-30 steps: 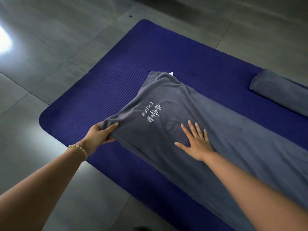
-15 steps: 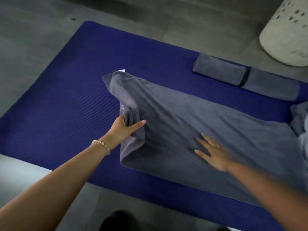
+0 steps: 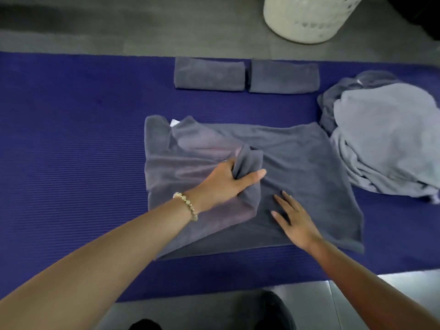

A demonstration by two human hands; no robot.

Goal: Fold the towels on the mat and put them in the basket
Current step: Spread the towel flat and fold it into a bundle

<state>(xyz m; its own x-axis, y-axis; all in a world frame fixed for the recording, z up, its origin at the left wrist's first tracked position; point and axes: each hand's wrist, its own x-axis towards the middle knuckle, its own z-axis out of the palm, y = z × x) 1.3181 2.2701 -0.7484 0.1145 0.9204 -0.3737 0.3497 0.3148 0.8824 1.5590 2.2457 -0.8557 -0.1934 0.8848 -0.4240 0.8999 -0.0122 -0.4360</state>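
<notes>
A grey towel (image 3: 307, 163) lies spread on the blue mat (image 3: 71, 139) in the middle of the view. Its left end is doubled over onto itself. My left hand (image 3: 228, 182) grips the bunched edge of that folded end, near the towel's middle. My right hand (image 3: 292, 220) rests flat with fingers apart on the towel's near part, just right of the fold. Two folded grey towels (image 3: 209, 73) (image 3: 283, 76) lie side by side at the mat's far edge. A white perforated basket (image 3: 307, 20) stands on the floor beyond them.
A heap of unfolded lighter grey towels (image 3: 385, 139) sits on the mat at the right, touching the spread towel's far right corner. Grey tiled floor (image 3: 119, 27) surrounds the mat. My dark shoes (image 3: 273, 310) show at the bottom edge.
My left hand has carried the towel's left end rightwards over the middle. The right hand stayed flat on the towel. The view swung right, revealing the basket and the towel heap.
</notes>
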